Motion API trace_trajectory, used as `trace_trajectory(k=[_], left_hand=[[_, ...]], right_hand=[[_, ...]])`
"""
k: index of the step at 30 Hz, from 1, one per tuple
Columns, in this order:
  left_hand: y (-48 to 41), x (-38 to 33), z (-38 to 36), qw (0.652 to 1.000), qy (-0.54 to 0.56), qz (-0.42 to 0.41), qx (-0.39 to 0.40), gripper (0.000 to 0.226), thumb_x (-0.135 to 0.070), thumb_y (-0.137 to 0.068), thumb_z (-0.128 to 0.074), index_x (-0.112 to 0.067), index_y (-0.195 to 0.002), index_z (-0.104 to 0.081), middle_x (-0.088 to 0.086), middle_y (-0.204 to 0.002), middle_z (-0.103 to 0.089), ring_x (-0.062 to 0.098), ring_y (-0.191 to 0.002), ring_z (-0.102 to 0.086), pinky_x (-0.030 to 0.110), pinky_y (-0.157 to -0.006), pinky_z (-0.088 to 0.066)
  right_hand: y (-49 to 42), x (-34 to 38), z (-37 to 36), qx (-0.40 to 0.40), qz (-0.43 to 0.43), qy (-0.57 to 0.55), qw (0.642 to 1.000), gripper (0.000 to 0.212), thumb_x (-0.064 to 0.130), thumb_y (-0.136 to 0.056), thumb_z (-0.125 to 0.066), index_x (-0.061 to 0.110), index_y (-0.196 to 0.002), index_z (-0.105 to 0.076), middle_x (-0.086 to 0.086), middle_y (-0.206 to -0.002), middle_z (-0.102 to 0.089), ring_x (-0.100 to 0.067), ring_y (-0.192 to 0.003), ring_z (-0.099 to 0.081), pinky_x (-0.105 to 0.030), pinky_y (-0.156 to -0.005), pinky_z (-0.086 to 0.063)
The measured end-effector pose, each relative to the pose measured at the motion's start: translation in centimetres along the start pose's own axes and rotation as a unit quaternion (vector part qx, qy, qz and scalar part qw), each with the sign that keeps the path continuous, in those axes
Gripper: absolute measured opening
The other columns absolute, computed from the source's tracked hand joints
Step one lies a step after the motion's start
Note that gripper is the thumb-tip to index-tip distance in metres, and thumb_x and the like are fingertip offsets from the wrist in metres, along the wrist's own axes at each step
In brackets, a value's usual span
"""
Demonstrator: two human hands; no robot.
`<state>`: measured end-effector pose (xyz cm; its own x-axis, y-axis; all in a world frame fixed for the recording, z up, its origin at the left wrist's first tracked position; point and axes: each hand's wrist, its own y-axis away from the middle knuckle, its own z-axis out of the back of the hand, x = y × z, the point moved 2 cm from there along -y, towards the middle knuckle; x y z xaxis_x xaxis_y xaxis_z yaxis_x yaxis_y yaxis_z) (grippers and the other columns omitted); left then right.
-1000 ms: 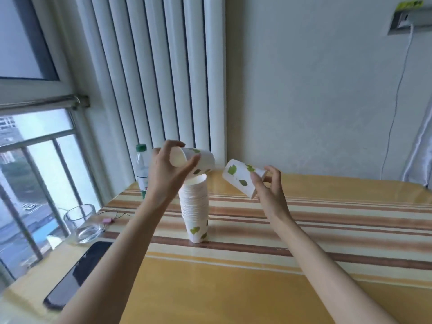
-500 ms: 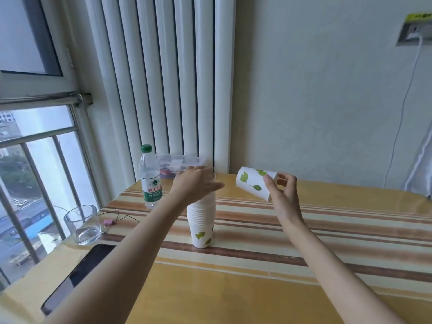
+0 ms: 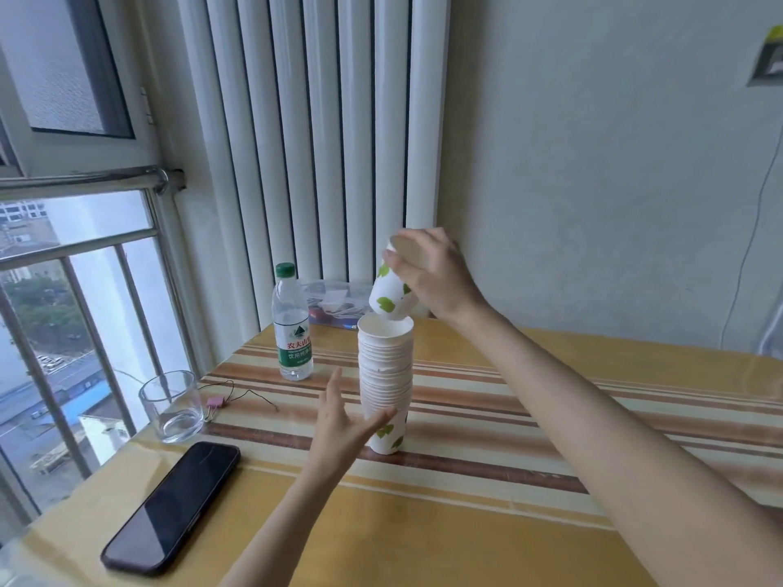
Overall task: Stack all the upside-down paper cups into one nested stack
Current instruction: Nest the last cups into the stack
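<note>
A tall nested stack of white paper cups (image 3: 385, 374) with green leaves stands on the striped table (image 3: 508, 417), its open top facing up. My right hand (image 3: 436, 277) is shut on one more leaf-printed paper cup (image 3: 387, 292), held tilted directly above the stack. That cup's lower end touches the stack's top rim. My left hand (image 3: 343, 421) is low beside the stack's base, fingers spread and holding nothing, with the thumb against the bottom cups.
A water bottle (image 3: 292, 328) stands left of the stack, with a clear plastic box (image 3: 334, 302) behind it. A glass (image 3: 171, 406), a pink clip with a wire (image 3: 214, 402) and a black phone (image 3: 171, 508) lie at the left by the window.
My left hand set its cup on the stack, then dropped to the stack's base, empty. My right hand carried its cup leftward from beside the stack to just above its top.
</note>
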<state>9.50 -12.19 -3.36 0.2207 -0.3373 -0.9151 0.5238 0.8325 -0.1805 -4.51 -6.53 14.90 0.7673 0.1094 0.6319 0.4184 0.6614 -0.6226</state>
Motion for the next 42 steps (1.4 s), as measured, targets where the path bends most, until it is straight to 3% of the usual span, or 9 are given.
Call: trace_trajectory(k=[3, 7, 11, 15, 18, 21, 25, 30, 42], left_hand=[[-0.5, 0.7, -0.5, 1.000, 0.019, 0.003, 0.014, 0.122, -0.066, -0.050, -0.073, -0.023, -0.147, -0.013, 0.009, -0.155, -0.024, 0.025, -0.140, -0.028, 0.048, -0.114, -0.029], [-0.9, 0.8, -1.0, 0.998, 0.039, -0.027, 0.034, 0.092, -0.039, -0.066, -0.080, -0.031, -0.140, -0.025, 0.005, -0.139, -0.045, 0.024, -0.127, -0.047, 0.041, -0.103, -0.043], [-0.7, 0.5, -1.4, 0.996, 0.042, -0.069, 0.044, 0.083, -0.023, -0.073, -0.077, -0.027, -0.141, -0.027, -0.004, -0.130, -0.048, 0.013, -0.117, -0.049, 0.025, -0.090, -0.041], [-0.8, 1.0, -1.5, 0.996, 0.040, -0.063, 0.046, 0.080, -0.023, -0.074, -0.076, -0.026, -0.140, -0.030, -0.004, -0.125, -0.050, 0.016, -0.117, -0.051, 0.028, -0.090, -0.044], [-1.1, 1.6, -1.6, 0.997, 0.048, -0.045, 0.048, 0.074, -0.023, -0.073, -0.077, -0.024, -0.135, -0.037, 0.000, -0.119, -0.057, 0.021, -0.112, -0.059, 0.035, -0.092, -0.050], [-1.7, 1.5, -2.2, 0.996, 0.034, -0.060, 0.062, 0.078, -0.039, -0.064, -0.078, -0.025, -0.132, -0.043, -0.006, -0.118, -0.061, 0.011, -0.109, -0.059, 0.029, -0.092, -0.049], [-3.3, -0.4, -4.5, 0.991, 0.048, -0.076, 0.103, 0.073, -0.023, -0.070, -0.079, -0.027, -0.132, -0.042, -0.015, -0.108, -0.061, 0.003, -0.102, -0.062, 0.022, -0.084, -0.052], [-6.5, -3.0, -9.8, 0.982, 0.082, -0.077, 0.151, 0.069, -0.017, -0.071, -0.077, -0.027, -0.130, -0.044, 0.003, -0.116, -0.063, 0.020, -0.101, -0.066, 0.041, -0.085, -0.057], [-8.3, -1.1, -15.1, 0.972, 0.101, -0.035, 0.209, 0.067, -0.032, -0.075, -0.072, -0.033, -0.134, -0.039, 0.004, -0.114, -0.063, 0.018, -0.106, -0.064, 0.042, -0.085, -0.056]], right_hand=[[0.1, -0.8, -2.3, 0.091, 0.002, 0.083, 0.992, 0.047, 0.041, -0.084, -0.059, 0.019, -0.125, -0.056, -0.010, -0.131, -0.047, -0.027, -0.128, -0.036, -0.031, -0.105, -0.028], [3.0, -3.0, -4.5, 0.215, 0.001, 0.197, 0.957, 0.062, 0.056, -0.087, -0.045, 0.022, -0.139, -0.041, -0.005, -0.143, -0.038, -0.025, -0.135, -0.026, -0.040, -0.113, -0.023], [4.1, -3.2, -4.4, 0.230, 0.002, 0.206, 0.951, 0.068, 0.061, -0.089, -0.029, 0.022, -0.144, -0.032, -0.002, -0.151, -0.029, -0.024, -0.140, -0.020, -0.043, -0.116, -0.016], [6.4, -4.9, -2.9, 0.169, -0.164, -0.133, 0.963, 0.081, 0.059, -0.083, -0.050, 0.021, -0.147, -0.017, 0.003, -0.157, -0.013, -0.015, -0.145, -0.011, -0.039, -0.117, -0.014], [11.4, -8.4, -3.5, 0.190, -0.255, -0.195, 0.928, 0.093, 0.051, -0.077, -0.065, 0.029, -0.148, -0.010, 0.004, -0.156, -0.018, -0.017, -0.141, -0.025, -0.039, -0.113, -0.026], [13.8, -10.6, -5.4, 0.144, -0.244, -0.239, 0.929, 0.072, 0.028, -0.080, -0.070, 0.032, -0.137, -0.027, 0.003, -0.140, -0.046, -0.013, -0.126, -0.048, -0.020, -0.091, -0.046], [12.6, -11.8, -4.2, 0.021, -0.211, -0.266, 0.941, 0.057, 0.013, -0.080, -0.069, 0.035, -0.124, -0.040, 0.015, -0.116, -0.056, -0.005, -0.101, -0.061, -0.018, -0.070, -0.053], [10.7, -16.1, -0.1, -0.033, -0.220, -0.210, 0.952, 0.059, 0.021, -0.079, -0.071, 0.036, -0.128, -0.041, 0.014, -0.119, -0.057, -0.014, -0.107, -0.062, -0.037, -0.085, -0.054], [10.9, -20.6, 0.5, -0.078, -0.260, -0.130, 0.954, 0.065, 0.030, -0.077, -0.071, 0.034, -0.134, -0.041, 0.005, -0.127, -0.059, -0.016, -0.104, -0.064, -0.041, -0.086, -0.055]])
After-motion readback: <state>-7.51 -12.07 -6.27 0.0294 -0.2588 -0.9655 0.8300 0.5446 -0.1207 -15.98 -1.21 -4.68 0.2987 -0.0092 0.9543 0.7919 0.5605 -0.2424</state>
